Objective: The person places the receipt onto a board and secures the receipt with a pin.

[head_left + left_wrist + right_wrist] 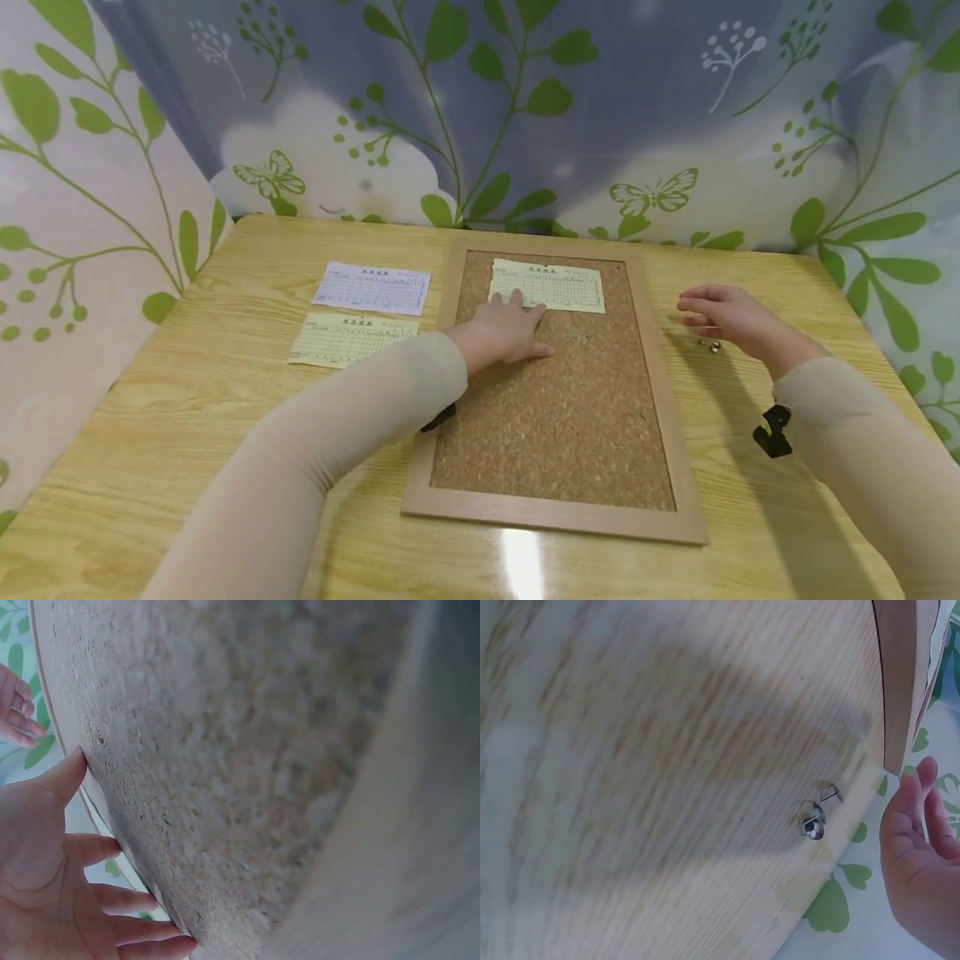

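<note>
On a wood-framed cork board (555,417) lies a pale green printed slip (570,287), near the top. My left hand (506,329) rests on the board with fingers spread, fingertips touching the slip's lower edge; the left wrist view shows the same hand (60,877) from the palm side. To the right of the board, my right hand (738,321) hovers above the table with its fingers loosely bent. Nothing shows between those fingers. Just below it lie several small metal thumbtacks (715,347), clearer in the right wrist view as shiny thumbtacks (814,821).
Left of the board, a lilac printed slip (372,287) lies above another green slip (330,340), which my left sleeve partly covers. The wooden table (187,392) meets a leaf-patterned wall covering (525,108) at the back and sides.
</note>
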Tool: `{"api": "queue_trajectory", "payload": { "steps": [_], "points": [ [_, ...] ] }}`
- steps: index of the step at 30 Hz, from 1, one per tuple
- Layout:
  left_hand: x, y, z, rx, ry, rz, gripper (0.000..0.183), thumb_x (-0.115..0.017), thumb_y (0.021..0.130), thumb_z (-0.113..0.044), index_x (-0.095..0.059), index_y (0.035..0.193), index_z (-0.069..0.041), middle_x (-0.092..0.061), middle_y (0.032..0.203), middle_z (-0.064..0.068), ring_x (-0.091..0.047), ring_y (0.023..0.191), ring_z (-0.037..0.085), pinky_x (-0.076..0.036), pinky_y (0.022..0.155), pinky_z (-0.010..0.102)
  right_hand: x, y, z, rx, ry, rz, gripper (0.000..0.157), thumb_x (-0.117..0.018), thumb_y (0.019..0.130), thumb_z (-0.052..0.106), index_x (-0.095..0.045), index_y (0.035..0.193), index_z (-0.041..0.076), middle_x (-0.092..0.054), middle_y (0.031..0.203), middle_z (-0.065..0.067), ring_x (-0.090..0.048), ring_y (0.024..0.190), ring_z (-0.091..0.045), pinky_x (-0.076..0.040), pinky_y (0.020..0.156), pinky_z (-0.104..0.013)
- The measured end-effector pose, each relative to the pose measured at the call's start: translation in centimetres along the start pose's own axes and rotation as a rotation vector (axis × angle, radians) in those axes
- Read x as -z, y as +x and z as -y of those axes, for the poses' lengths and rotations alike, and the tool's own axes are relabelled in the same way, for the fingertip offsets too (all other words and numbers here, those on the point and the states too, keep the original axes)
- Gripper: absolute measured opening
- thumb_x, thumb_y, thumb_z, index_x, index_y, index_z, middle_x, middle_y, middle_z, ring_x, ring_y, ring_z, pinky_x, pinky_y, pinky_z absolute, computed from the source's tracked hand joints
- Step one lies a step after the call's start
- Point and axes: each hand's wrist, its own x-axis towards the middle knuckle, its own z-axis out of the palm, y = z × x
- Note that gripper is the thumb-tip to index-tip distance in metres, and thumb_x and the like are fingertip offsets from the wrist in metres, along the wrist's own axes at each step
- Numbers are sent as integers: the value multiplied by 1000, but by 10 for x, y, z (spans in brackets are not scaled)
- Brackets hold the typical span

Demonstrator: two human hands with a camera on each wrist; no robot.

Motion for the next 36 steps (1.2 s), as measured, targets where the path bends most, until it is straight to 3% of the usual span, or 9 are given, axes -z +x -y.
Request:
{"api": "queue_trajectory", "payload": {
  "steps": [9,15,17,23,30,36],
  "points": [
    [1,-1,0,3,-1,4,76,-36,89,-65,-17,151,-25,-12,153,17,-21,135,41,-35,100,49,5,0,-8,-3,-44,-6,66,-35,101,38,-20,142,-11,-30,141,-30,-50,92,7,-46,91,-32],
    [5,-2,1,-25,3,12,78,-41,88,-65,-20,150,-22,-19,151,18,-29,132,39,-36,100,47,9,-5,-17,-15,-132,-25,65,-35,101,38,-22,140,-12,-33,137,-32,-52,108,-18,-40,96,-47],
    [8,-2,2,-45,-14,23,79,-44,87,-64,-21,150,-21,-19,151,19,-29,132,39,-34,102,47,10,-7,-20,-16,-153,-35,64,-35,101,37,-24,140,-12,-35,136,-32,-52,109,-20,-39,97,-48],
    [14,-1,8,-74,-13,63,87,-48,83,-69,-20,150,-22,-21,152,15,-28,134,33,-34,103,43,16,-11,-25,11,-201,-88,59,-36,101,32,-28,137,-14,-39,132,-33,-51,89,2,-48,84,-34],
    [17,-1,9,-69,25,60,90,-52,78,-71,-23,150,-24,-26,150,12,-32,133,27,-39,98,42,22,-15,-31,-18,-251,-120,55,-36,101,31,-33,136,-12,-45,125,-31,-52,101,-24,-49,82,-35],
    [16,0,6,-75,27,52,91,-53,78,-71,-24,149,-23,-28,149,12,-31,133,26,-39,97,42,22,-20,-38,-9,-306,-107,46,-43,100,23,-41,129,-13,-56,106,-21,-54,88,-21,-50,76,-35]
  ]
}}
